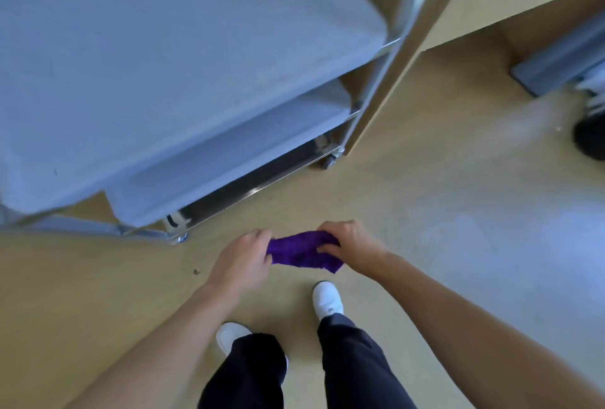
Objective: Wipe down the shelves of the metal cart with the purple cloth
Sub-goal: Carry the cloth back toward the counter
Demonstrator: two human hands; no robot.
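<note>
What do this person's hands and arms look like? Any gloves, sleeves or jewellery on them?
Both are bare. The left hand and the right hand wear no gloves, and no ring, watch or wristband shows. No sleeve appears above either wrist as far as the picture reaches, and there are no markings. Lower down, the person wears dark trousers and white shoes.

Fuzzy purple cloth [302, 250], glossy metal cart [406, 12] frame, smooth matt floor [425, 212]

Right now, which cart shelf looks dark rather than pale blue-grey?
The bottom shelf, lowest of the three, with a shiny front edge. The top shelf and middle shelf above it are pale blue-grey.
</note>
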